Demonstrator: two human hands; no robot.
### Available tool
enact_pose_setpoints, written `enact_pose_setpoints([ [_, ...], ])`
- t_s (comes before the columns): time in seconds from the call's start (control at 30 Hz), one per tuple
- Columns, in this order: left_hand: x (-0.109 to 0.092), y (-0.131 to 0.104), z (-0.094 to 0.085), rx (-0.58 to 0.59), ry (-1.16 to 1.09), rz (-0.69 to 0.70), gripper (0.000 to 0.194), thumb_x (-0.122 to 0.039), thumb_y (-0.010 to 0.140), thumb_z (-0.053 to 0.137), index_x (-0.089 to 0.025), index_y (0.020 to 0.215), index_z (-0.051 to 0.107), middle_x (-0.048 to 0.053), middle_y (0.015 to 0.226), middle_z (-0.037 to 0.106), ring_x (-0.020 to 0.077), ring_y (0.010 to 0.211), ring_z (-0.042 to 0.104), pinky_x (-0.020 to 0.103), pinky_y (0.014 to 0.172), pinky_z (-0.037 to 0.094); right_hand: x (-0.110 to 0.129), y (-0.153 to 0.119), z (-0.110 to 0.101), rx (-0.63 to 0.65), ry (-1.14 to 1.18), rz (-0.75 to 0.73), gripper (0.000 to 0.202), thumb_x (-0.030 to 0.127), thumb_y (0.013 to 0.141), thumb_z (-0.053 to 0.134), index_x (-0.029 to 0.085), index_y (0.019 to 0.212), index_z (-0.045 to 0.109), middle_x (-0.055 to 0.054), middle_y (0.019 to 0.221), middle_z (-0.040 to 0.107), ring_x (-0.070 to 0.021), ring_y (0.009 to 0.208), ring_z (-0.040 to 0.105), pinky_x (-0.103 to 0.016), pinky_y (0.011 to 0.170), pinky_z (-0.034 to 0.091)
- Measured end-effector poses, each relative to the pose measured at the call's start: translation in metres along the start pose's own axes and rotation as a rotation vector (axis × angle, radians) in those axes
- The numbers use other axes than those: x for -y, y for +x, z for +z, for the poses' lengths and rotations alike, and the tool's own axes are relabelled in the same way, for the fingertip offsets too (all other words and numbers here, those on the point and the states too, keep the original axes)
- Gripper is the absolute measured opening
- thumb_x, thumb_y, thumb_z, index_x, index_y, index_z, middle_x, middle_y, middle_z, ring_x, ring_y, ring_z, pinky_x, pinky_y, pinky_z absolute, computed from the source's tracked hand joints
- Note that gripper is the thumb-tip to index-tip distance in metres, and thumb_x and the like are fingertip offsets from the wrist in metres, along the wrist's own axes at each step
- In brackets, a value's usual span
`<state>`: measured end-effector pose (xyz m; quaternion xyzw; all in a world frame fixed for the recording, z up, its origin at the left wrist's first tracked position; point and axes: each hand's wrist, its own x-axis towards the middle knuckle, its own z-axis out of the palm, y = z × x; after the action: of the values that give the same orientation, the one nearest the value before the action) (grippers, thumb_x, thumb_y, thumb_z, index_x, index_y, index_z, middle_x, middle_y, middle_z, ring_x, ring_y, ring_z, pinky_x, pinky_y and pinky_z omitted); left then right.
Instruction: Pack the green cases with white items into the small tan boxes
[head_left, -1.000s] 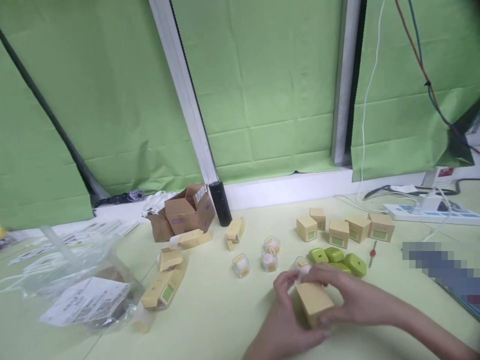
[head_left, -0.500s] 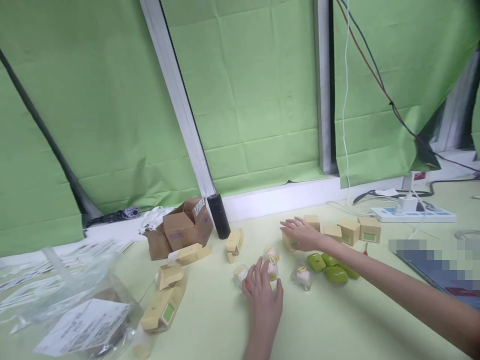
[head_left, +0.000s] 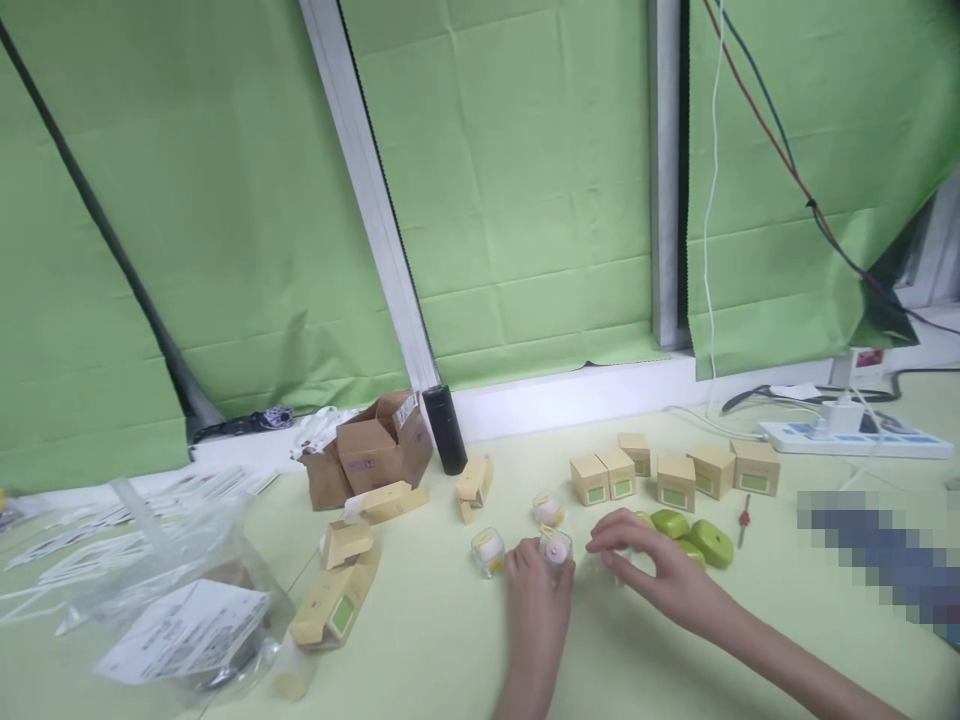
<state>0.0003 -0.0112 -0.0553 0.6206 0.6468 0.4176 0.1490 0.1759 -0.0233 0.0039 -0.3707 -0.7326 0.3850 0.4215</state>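
Note:
My left hand (head_left: 536, 595) has its fingers and thumb closed around a small clear case (head_left: 556, 548) with a pink-and-white piece inside. A similar clear case (head_left: 488, 552) stands just left of it, and another clear case (head_left: 548, 508) lies behind. My right hand (head_left: 664, 565) is curved palm-down to the right, thumb and index finger apart. Part of a clear case (head_left: 609, 572) shows beneath those fingers, the rest hidden by the hand. Several glossy green rounded cases (head_left: 711, 543) lie beyond my right hand.
Several small tan boxes (head_left: 676, 483) stand behind. Opened tan cartons (head_left: 337, 600), a brown cardboard box (head_left: 382, 445) and a plastic bag (head_left: 187, 620) are on the left. A black cylinder (head_left: 445, 430), a red-handled tool (head_left: 744, 518) and a power strip (head_left: 855, 440) are also there.
My right hand has come back from the tan boxes, down to the clear case beside the green ones. My left hand's fingers have closed in around a clear case. The view has shifted slightly.

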Motion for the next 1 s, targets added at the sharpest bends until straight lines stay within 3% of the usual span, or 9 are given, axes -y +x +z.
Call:
enact_pose_setpoints([
  [0.13, -0.016, -0.007, -0.016, 0.058, -0.056, -0.002, 0.029, -0.021, 0.07, 0.054, -0.016, 0.098, 0.049, 0.008, 0.092, 0.055, 0.0233, 0.089, 0.054, 0.033, 0.078, 0.042, -0.003, -0.017, 0.015, -0.139, 0.497, 0.421, 0.038, 0.041, 0.078, 0.06, 0.028, 0.114, 0.056, -0.004, 0.126, 0.051, -0.0222, 0.121, 0.042, -0.035, 0.098, 0.036],
  [0.2, -0.033, -0.011, -0.032, 0.129, -0.096, 0.076, 0.04, -0.016, 0.067, 0.053, -0.018, 0.107, 0.049, 0.007, 0.101, 0.05, 0.0208, 0.095, 0.053, 0.031, 0.083, 0.041, -0.009, -0.021, 0.021, -0.139, 0.776, 0.541, 0.038, 0.04, 0.078, 0.06, 0.027, 0.114, 0.055, -0.005, 0.12, 0.055, -0.0201, 0.115, 0.048, -0.032, 0.095, 0.039],
  [0.3, -0.063, -0.016, -0.053, 0.415, -0.094, 0.194, 0.061, -0.016, 0.061, 0.057, -0.025, 0.121, 0.048, 0.006, 0.109, 0.047, 0.0206, 0.093, 0.054, 0.029, 0.08, 0.045, -0.018, -0.023, 0.025, 0.009, 1.184, 0.681, 0.028, 0.037, 0.081, 0.057, 0.023, 0.105, 0.058, -0.003, 0.086, 0.065, -0.0173, 0.084, 0.064, -0.03, 0.08, 0.047],
  [0.37, -0.08, -0.018, -0.059, 0.571, -0.029, 0.274, 0.073, -0.019, 0.054, 0.066, -0.026, 0.124, 0.047, 0.006, 0.108, 0.051, 0.0249, 0.094, 0.054, 0.031, 0.076, 0.046, -0.021, -0.024, 0.025, 0.151, 1.363, 0.741, 0.019, 0.033, 0.083, 0.053, 0.02, 0.095, 0.06, -0.001, 0.071, 0.064, -0.0159, 0.069, 0.064, -0.029, 0.073, 0.048],
  [0.47, -0.097, -0.016, -0.059, 0.638, 0.053, 0.361, 0.07, -0.022, 0.048, 0.07, -0.025, 0.116, 0.054, 0.005, 0.101, 0.056, 0.0282, 0.093, 0.053, 0.032, 0.07, 0.046, -0.022, -0.028, 0.026, 0.238, 1.508, 0.763, 0.015, 0.023, 0.084, 0.048, 0.015, 0.081, 0.06, -0.003, 0.068, 0.065, -0.0142, 0.063, 0.063, -0.024, 0.065, 0.049],
  [0.63, -0.094, -0.006, -0.051, 0.536, -0.073, 0.242, 0.047, -0.023, 0.057, 0.064, -0.026, 0.102, 0.053, 0.002, 0.098, 0.055, 0.022, 0.088, 0.055, 0.031, 0.072, 0.044, -0.022, -0.035, 0.017, 0.201, 1.456, 0.86, 0.014, 0.021, 0.08, 0.051, 0.012, 0.075, 0.06, -0.001, 0.061, 0.06, -0.0077, 0.052, 0.057, -0.014, 0.052, 0.044],
  [0.8, -0.056, -0.006, -0.03, 0.366, -0.451, 0.067, 0.047, -0.016, 0.061, 0.057, -0.021, 0.106, 0.044, 0.005, 0.107, 0.051, 0.0203, 0.104, 0.053, 0.033, 0.091, 0.038, -0.022, -0.029, -0.021, -0.045, 1.118, 0.623, 0.015, 0.008, 0.065, 0.057, 0.016, 0.076, 0.061, -0.001, 0.075, 0.062, -0.0077, 0.057, 0.055, -0.017, 0.06, 0.047],
  [0.9, -0.033, -0.019, -0.012, 0.303, -0.311, -0.022, 0.036, -0.019, 0.062, 0.058, -0.02, 0.097, 0.048, 0.005, 0.103, 0.054, 0.0214, 0.101, 0.05, 0.035, 0.094, 0.034, -0.027, -0.028, -0.036, -0.127, 0.93, 0.521, 0.008, 0.013, 0.067, 0.055, 0.018, 0.072, 0.058, 0.0, 0.077, 0.06, -0.0103, 0.061, 0.054, -0.021, 0.062, 0.047],
  [1.0, -0.019, -0.034, -0.001, 0.302, -0.207, -0.113, 0.03, -0.02, 0.063, 0.058, -0.02, 0.09, 0.045, 0.005, 0.095, 0.054, 0.0208, 0.092, 0.051, 0.034, 0.088, 0.037, -0.035, -0.032, -0.032, -0.222, 0.818, 0.534, 0.009, 0.02, 0.07, 0.053, 0.019, 0.077, 0.059, 0.001, 0.072, 0.058, -0.0101, 0.055, 0.047, -0.021, 0.053, 0.043],
])
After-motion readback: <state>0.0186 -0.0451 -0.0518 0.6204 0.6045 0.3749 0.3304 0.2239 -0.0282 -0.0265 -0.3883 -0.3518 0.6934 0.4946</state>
